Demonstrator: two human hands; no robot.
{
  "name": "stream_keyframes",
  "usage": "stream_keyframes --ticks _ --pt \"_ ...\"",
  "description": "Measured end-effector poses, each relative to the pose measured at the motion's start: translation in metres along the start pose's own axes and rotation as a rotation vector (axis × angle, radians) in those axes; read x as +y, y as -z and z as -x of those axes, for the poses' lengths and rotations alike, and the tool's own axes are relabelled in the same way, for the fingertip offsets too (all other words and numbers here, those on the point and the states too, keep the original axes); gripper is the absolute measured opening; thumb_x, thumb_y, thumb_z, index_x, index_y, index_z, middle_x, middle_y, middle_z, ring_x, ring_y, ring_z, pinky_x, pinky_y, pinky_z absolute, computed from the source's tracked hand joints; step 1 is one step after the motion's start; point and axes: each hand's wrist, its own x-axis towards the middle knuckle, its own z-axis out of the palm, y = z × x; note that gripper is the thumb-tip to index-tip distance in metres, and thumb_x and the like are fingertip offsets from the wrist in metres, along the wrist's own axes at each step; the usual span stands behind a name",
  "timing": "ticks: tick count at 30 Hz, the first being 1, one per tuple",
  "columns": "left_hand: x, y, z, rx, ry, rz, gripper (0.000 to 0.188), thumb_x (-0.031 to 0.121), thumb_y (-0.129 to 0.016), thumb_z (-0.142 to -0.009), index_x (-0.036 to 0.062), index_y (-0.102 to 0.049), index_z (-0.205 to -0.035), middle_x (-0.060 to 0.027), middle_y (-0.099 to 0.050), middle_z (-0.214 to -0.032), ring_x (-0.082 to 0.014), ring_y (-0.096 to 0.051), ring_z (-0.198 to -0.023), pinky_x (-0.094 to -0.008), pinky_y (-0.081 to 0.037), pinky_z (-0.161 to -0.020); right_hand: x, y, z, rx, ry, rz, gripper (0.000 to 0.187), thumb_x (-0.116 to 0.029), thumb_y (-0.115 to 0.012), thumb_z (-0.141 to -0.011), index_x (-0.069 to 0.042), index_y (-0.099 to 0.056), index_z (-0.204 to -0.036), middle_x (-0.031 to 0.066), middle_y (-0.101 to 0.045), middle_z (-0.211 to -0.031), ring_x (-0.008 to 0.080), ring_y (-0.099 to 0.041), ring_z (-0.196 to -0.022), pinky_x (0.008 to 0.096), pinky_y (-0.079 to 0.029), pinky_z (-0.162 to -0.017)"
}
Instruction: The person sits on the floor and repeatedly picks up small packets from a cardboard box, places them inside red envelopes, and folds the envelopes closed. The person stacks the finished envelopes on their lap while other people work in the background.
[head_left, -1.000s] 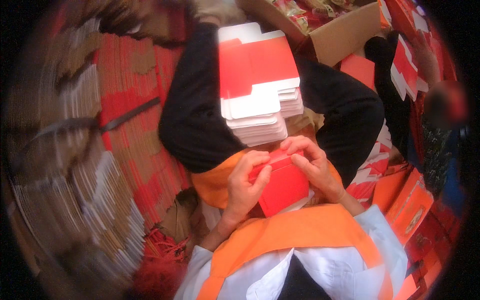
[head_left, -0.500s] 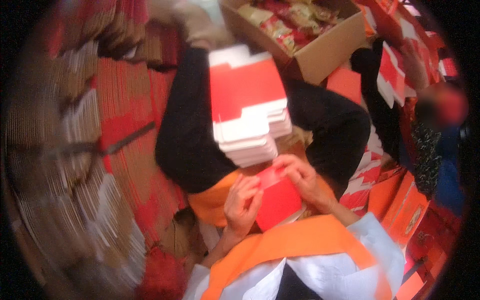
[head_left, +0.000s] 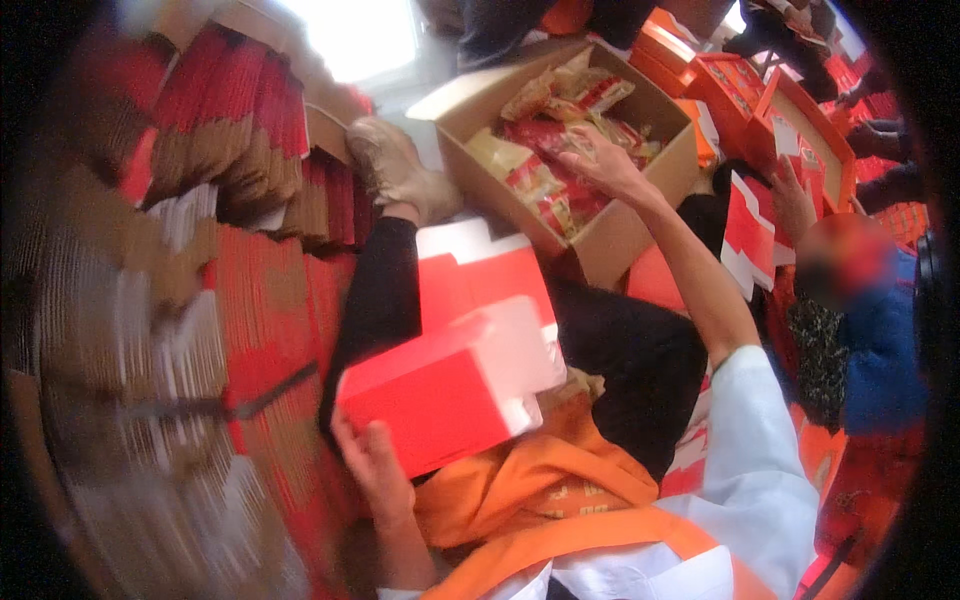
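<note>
A small red paper box (head_left: pixel 430 405) with white flaps standing open at its right end lies slanted over my lap. My left hand (head_left: pixel 376 468) is closed on its lower left end, thumb against the red side. My right arm stretches forward, and my right hand (head_left: pixel 602 165) is over the brown carton (head_left: pixel 640 225), fingers stretched out just above the packets. Red and cream plastic packets (head_left: pixel 545 140) fill that carton. Between my legs rests a stack of flat red and white box blanks (head_left: pixel 470 280), partly covered by the box I hold.
Tall rows of folded cardboard (head_left: pixel 270 330) crowd my left side, with a dark strap across them. Orange-red boxes (head_left: pixel 730 85) stand at the far right. A co-worker in a blue sleeve (head_left: pixel 885 340) sits at my right, a hand near red and white card (head_left: pixel 752 230).
My right hand has left the red box and moved forward over the carton. The box, folded small before, is now opened out, moved forward and held by my left hand alone.
</note>
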Motion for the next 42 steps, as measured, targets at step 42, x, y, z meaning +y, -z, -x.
stream_keyframes --ticks 42 --pt "-0.035 -0.065 0.022 0.077 0.071 0.383 0.064 0.051 -0.038 -0.09 0.0005 -0.032 -0.13 -0.0158 -0.042 -0.129 -0.0287 -0.045 -0.115 -0.0437 -0.036 -0.098 -0.122 -0.023 0.219 0.178 0.413 -0.211 0.019 -0.012 -0.058 -0.083 -0.005 -0.059 -0.1 0.0091 -0.063 -0.092 0.0213 -0.059 -0.079 0.0342 -0.043 -0.076"
